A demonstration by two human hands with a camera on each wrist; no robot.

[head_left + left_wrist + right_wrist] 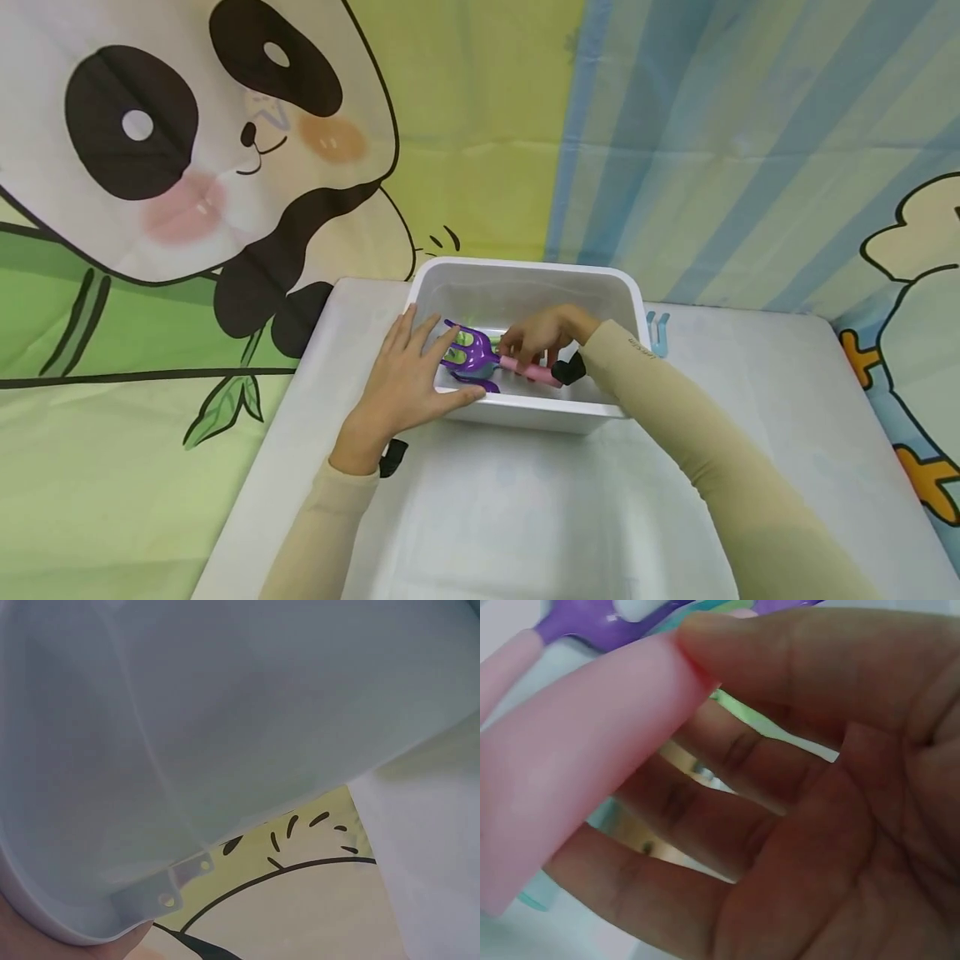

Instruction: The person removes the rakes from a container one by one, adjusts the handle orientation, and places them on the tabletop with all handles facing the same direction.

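Note:
A white plastic bin (555,407) stands on the table, with toy pieces inside. My left hand (408,371) lies over its left front corner, fingers spread and thumb along the front rim. Reaching inside the bin, my right hand (546,333) pinches a smooth pink handle (592,720) between thumb and fingers. In the right wrist view, a second pink handle (506,679) joins a purple part behind it. The purple toy (474,357) with curved prongs lies at the bin's left side, near the left fingers. Light green pieces (750,716) show behind the right hand.
A light blue two-pronged piece (658,333) is outside the bin at its right end. The white table (525,517) extends around the bin. Behind it hangs a printed cloth (480,167) with a panda and stripes.

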